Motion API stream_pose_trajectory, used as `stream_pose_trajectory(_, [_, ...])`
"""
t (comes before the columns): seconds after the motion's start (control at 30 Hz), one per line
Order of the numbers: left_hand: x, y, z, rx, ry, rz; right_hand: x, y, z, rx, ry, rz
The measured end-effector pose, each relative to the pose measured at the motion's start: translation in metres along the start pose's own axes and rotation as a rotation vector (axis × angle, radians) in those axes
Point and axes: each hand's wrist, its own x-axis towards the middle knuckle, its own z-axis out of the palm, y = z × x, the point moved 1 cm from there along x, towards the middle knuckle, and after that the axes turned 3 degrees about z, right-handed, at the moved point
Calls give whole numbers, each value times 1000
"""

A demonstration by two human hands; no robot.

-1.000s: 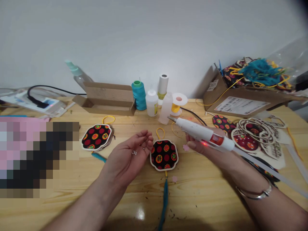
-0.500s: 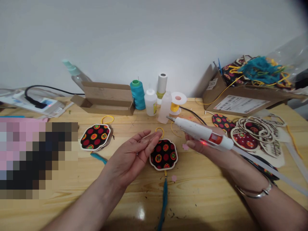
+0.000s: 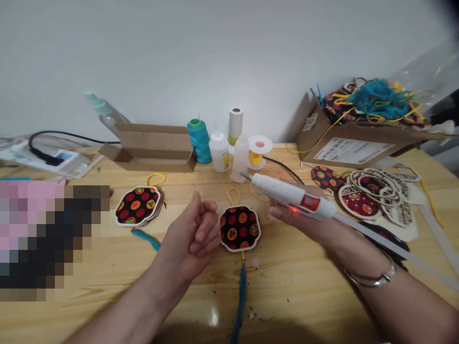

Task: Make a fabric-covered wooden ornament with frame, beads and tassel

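Pale wooden tabletop point(image 3: 287, 291) stretches away from us. Nearest, a teal tassel point(image 3: 240, 298) hangs from a black fabric-faced ornament point(image 3: 239, 228) lying flat just beside our left hand point(image 3: 190, 239), whose fingers point(image 3: 204, 234) curl tightly together; whether they pinch anything tiny, we cannot tell. Our right hand point(image 3: 290, 217) wraps around a white hot glue gun point(image 3: 287, 193), its glue stick point(image 3: 387, 248) trailing right. Farther right, a cardboard box point(image 3: 353, 152) holds patterned fabric pieces tangled with teal and yellow cord. At the far edge stand a teal thread spool point(image 3: 198, 142) and a translucent squeeze bottle point(image 3: 240, 160).
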Motion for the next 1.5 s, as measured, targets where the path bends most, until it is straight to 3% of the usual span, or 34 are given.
stream_pose_trajectory(0.33, [-6, -3, 28, 180, 67, 247, -1, 7, 1, 18, 20, 9])
stream_pose_trajectory(0.6, [5, -29, 35, 501, 93, 459, 2, 5, -2, 55, 99, -14])
stream_pose_trajectory(0.77, [9, -39, 29, 526, 68, 464, 3, 7, -2, 100, 95, 29])
stream_pose_trajectory(1.2, [6, -37, 30, 453, -3, 441, 3, 6, -2, 88, 62, 45])
stream_pose_trajectory(1.4, [3, -33, 29, 525, 55, 420, 3, 6, -1, 134, 94, 47])
stream_pose_trajectory(1.5, [4, -29, 32, 456, 44, 412, 2, 5, -1, 152, 84, 64])
